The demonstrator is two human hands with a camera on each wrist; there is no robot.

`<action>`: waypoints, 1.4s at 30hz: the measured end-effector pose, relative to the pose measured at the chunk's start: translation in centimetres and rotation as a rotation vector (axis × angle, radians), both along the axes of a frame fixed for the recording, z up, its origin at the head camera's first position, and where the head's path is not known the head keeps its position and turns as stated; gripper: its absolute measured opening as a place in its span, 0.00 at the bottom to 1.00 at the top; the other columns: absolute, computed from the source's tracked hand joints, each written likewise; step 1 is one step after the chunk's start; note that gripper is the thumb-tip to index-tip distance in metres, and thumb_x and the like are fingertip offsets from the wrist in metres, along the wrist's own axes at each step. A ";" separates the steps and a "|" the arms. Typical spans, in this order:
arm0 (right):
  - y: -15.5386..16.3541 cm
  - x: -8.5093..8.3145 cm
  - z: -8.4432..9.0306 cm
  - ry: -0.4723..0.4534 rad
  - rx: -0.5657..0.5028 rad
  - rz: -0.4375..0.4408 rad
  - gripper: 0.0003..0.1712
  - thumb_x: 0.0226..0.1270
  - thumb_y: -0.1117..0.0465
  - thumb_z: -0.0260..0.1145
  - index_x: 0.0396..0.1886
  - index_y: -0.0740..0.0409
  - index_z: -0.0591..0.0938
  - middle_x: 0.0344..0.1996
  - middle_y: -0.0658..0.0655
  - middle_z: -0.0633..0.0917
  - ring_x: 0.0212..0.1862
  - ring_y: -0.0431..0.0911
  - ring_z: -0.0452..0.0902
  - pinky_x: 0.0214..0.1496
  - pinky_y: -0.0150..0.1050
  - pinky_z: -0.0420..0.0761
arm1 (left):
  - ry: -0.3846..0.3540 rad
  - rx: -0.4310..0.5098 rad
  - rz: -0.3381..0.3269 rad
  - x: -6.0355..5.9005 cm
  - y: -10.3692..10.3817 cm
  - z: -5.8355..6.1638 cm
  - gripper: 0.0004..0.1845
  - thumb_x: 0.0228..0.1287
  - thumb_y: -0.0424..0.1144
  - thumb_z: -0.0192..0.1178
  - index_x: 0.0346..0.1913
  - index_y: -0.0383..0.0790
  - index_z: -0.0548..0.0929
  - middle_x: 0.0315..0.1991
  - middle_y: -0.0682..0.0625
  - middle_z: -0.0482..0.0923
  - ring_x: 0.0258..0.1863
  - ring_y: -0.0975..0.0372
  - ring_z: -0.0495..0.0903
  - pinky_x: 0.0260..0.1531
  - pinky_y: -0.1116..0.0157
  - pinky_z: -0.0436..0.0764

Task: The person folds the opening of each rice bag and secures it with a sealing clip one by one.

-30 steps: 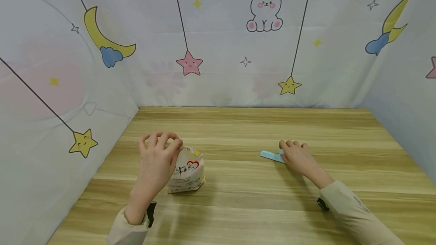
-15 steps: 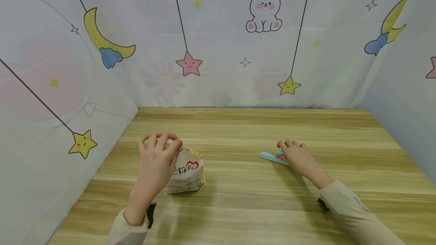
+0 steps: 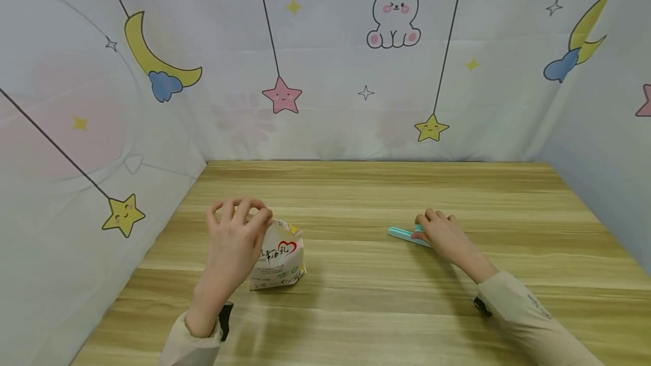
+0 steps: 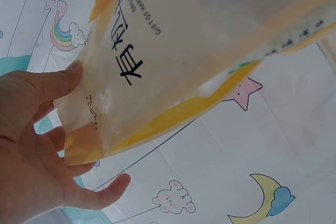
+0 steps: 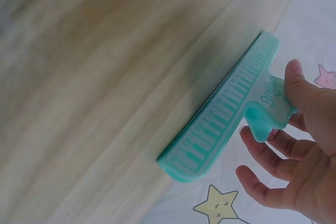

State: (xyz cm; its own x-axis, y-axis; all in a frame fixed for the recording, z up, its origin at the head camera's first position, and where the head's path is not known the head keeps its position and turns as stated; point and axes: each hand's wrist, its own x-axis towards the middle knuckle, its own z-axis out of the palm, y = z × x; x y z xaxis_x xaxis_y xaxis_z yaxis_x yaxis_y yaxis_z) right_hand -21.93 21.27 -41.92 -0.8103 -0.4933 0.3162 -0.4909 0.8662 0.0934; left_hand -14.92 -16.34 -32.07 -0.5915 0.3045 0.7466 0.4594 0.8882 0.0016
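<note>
On the left of the table, my left hand (image 3: 234, 242) pinches the top edge of a cream and yellow plastic food bag (image 3: 277, 256) printed with Chinese characters and a red heart. In the left wrist view, the thumb presses on one side of the bag (image 4: 173, 40) and fingers lie behind it. My right hand (image 3: 448, 237) holds the handle of a teal clip (image 3: 402, 234), thumb on one lever and fingers on the other side. The right wrist view shows the clip's long face (image 5: 220, 114) with piano keys and "Music" lettering. Its long edge is at the tabletop.
The wood-grain table (image 3: 356, 304) ends at a white cloth backdrop (image 3: 325, 61) printed with stars, moons and a rabbit. Cloth also rises along the left and right sides. Black straps show at both wrists.
The right hand has tipped the teal clip, so its patterned face has turned from the head view and its narrow edge shows. The left hand and bag have stayed in place.
</note>
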 end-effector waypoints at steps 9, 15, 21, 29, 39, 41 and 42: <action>-0.3 0.1 0.4 0.002 -0.048 0.013 0.15 0.52 0.53 0.65 0.33 0.58 0.75 0.26 0.53 0.74 0.25 0.45 0.67 0.22 0.33 0.60 | 0.008 -0.006 0.001 -0.1 0.0 0.0 0.03 0.50 0.34 0.63 0.27 0.44 0.79 0.34 0.48 0.75 0.40 0.48 0.71 0.47 0.41 0.61; -0.7 -0.1 0.8 0.045 -0.052 0.025 0.17 0.52 0.51 0.65 0.33 0.58 0.74 0.26 0.53 0.74 0.28 0.47 0.69 0.22 0.33 0.61 | 0.005 -0.008 0.003 -0.1 0.0 0.0 0.03 0.50 0.34 0.63 0.27 0.44 0.79 0.34 0.48 0.75 0.40 0.48 0.71 0.48 0.42 0.61; -1.2 0.0 1.2 0.061 -0.068 0.036 0.16 0.52 0.52 0.65 0.34 0.58 0.75 0.28 0.54 0.74 0.30 0.49 0.70 0.24 0.37 0.65 | 0.001 -0.010 -0.001 -0.1 0.0 0.1 0.03 0.50 0.34 0.63 0.28 0.44 0.79 0.34 0.48 0.75 0.40 0.48 0.70 0.47 0.42 0.61; -1.7 0.0 1.6 0.080 -0.100 0.063 0.16 0.52 0.53 0.65 0.35 0.58 0.75 0.30 0.54 0.74 0.30 0.47 0.66 0.25 0.35 0.63 | -0.001 -0.007 0.001 0.0 0.0 0.1 0.03 0.51 0.34 0.63 0.28 0.43 0.80 0.34 0.48 0.75 0.40 0.48 0.70 0.47 0.42 0.61; -2.4 0.1 2.1 0.154 -0.136 0.115 0.15 0.50 0.55 0.67 0.34 0.59 0.76 0.31 0.54 0.74 0.32 0.47 0.67 0.28 0.36 0.66 | 0.000 -0.008 0.005 0.0 0.0 0.1 0.02 0.51 0.34 0.63 0.28 0.43 0.80 0.34 0.48 0.75 0.40 0.47 0.70 0.47 0.42 0.61; -2.6 0.2 2.3 0.170 -0.144 0.125 0.16 0.49 0.55 0.68 0.34 0.59 0.77 0.31 0.54 0.74 0.32 0.47 0.67 0.28 0.36 0.65 | 0.002 -0.007 0.005 -0.1 0.0 0.0 0.02 0.51 0.34 0.63 0.28 0.43 0.80 0.34 0.48 0.75 0.40 0.47 0.70 0.47 0.42 0.61; -2.7 0.2 2.3 0.179 -0.148 0.129 0.16 0.49 0.54 0.68 0.34 0.59 0.77 0.31 0.54 0.74 0.32 0.47 0.66 0.28 0.36 0.65 | 0.002 -0.007 0.005 -0.1 0.0 0.0 0.02 0.51 0.34 0.63 0.28 0.43 0.80 0.34 0.48 0.75 0.40 0.47 0.70 0.47 0.42 0.61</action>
